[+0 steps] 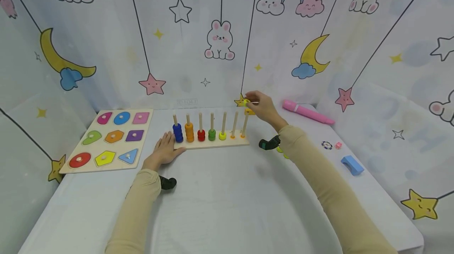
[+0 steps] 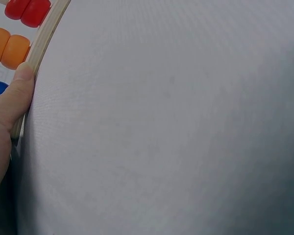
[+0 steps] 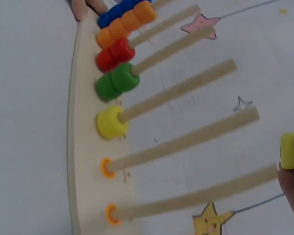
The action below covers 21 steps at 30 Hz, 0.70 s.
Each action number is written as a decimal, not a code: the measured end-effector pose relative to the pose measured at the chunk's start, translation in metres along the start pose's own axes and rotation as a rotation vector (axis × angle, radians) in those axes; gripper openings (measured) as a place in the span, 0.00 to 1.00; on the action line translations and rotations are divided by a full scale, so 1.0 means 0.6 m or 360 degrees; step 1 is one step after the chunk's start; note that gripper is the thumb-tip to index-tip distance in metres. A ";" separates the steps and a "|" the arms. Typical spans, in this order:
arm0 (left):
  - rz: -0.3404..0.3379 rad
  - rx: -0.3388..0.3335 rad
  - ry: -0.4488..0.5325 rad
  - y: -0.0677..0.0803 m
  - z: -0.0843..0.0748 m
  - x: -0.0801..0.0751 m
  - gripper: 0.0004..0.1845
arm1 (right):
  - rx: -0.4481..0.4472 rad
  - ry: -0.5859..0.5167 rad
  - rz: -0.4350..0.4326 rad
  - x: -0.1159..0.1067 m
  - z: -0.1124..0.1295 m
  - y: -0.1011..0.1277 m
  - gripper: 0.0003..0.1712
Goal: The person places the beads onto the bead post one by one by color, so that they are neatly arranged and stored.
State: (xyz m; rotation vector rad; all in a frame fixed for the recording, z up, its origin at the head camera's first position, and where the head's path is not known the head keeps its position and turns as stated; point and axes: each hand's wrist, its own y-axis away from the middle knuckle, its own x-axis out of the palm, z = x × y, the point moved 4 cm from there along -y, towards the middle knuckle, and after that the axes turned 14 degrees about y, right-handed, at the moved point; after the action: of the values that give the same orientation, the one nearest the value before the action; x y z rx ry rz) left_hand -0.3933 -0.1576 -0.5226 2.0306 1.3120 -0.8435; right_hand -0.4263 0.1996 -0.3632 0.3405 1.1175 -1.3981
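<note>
A wooden peg rack (image 1: 213, 143) stands mid-table with blue (image 1: 177, 132), orange (image 1: 189, 132), red (image 1: 201, 135), green (image 1: 212, 134) and yellow (image 1: 222, 136) rings stacked on its pegs. The two rightmost pegs (image 3: 196, 196) carry no rings. My right hand (image 1: 260, 106) pinches a yellow ring (image 3: 290, 151) just above the top of the rightmost peg (image 1: 244, 124). My left hand (image 1: 164, 151) lies flat on the table, its thumb (image 2: 12, 98) pressed against the rack's front edge (image 2: 41, 41) near the blue rings.
A shape puzzle board (image 1: 110, 138) lies at the left. A pink marker (image 1: 306, 112), a blue block (image 1: 352, 165) and small pieces (image 1: 331, 145) lie to the right. Patterned cloth walls enclose the table on three sides.
</note>
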 end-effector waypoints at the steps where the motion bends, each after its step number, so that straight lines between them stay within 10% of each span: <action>1: -0.0003 0.0001 0.0006 -0.001 0.001 0.001 0.49 | -0.0052 -0.0010 0.0016 0.008 0.015 -0.004 0.18; 8: -0.0001 -0.0013 0.0025 -0.008 0.008 0.003 0.49 | -0.0279 -0.0008 0.0177 0.054 0.085 -0.013 0.17; 21: -0.0007 -0.0006 0.0032 -0.001 0.001 -0.001 0.48 | -0.0253 -0.0015 0.0254 0.064 0.104 -0.008 0.18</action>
State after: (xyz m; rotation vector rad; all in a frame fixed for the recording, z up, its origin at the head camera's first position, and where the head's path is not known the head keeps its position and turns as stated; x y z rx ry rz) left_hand -0.3941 -0.1580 -0.5226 2.0391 1.3285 -0.8239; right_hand -0.4123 0.1276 -0.3607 0.3017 1.1602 -1.1622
